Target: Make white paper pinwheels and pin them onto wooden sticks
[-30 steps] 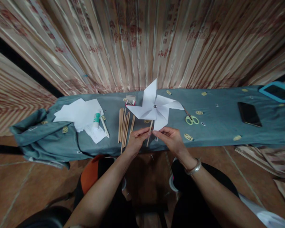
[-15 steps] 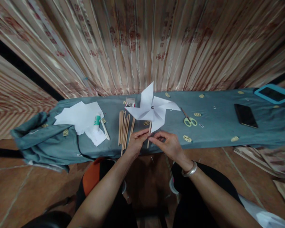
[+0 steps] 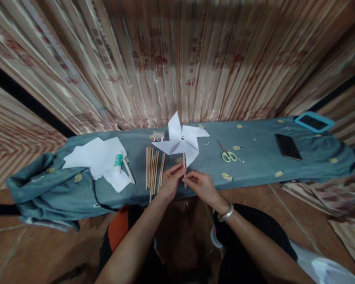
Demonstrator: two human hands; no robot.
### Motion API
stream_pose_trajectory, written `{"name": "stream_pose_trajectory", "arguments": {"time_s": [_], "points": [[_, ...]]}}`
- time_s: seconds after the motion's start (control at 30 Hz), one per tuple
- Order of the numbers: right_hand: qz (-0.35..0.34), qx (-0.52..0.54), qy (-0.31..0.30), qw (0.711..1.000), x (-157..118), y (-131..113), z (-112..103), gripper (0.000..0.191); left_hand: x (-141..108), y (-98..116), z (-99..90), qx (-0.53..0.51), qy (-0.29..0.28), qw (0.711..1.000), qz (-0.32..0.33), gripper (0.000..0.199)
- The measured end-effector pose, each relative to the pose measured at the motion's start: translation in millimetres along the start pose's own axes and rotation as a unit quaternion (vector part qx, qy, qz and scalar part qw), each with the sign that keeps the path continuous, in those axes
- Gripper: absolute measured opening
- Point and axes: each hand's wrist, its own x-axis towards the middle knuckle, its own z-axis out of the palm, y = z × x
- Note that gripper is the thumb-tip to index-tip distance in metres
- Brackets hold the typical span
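Pinwheel [image 3: 175, 144] and stick [image 3: 184, 158] are the work in hand in the head view, the wheel held upright over the middle of the cloth [image 3: 254, 159]. A shiny pin [image 3: 182, 138] sits at its centre, and the folds look formed, so the step seems to be a handling or checking of the joined piece rather than folding. The left hand [image 3: 170, 182] pinches the stick just below the wheel. The right hand [image 3: 202, 187] has its thumb and fingers drawn in at the stick's lower part; whether they grip it or only touch it cannot be told. Any adjustment would call for a firm left pinch, light right fingers and care for the thin blades.

Counted, there are one pinwheel with four blades, one held stick and one pin at the centre. Beside the left hand lie around ten loose sticks [image 3: 152, 169], overlapping too much for a sure number. Behind them is one open box [image 3: 158, 138]. Farther left are one glue stick [image 3: 118, 162], one pen [image 3: 128, 170] and several overlapping papers [image 3: 91, 156], not countable. To the right are one pair of scissors [image 3: 229, 156], one phone [image 3: 288, 146] and one tablet [image 3: 314, 121].
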Motion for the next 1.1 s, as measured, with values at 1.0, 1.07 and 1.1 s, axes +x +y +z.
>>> {"name": "stream_pose_trajectory", "arguments": {"time_s": [1.0,1.07,1.1], "points": [[0.25,-0.454,0.136,0.844,66,97,-292,0.016,1,9,-13.4,0.103,0.023,0.994,-0.009,0.051],[0.253,-0.477,0.142,0.83,73,103,-303,0.014,1,10,-14.4,0.105,0.026,0.994,-0.012,0.05],[0.25,-0.489,0.146,0.823,77,105,-307,0.013,1,9,-15.0,0.106,0.028,0.994,-0.014,0.05]]}}
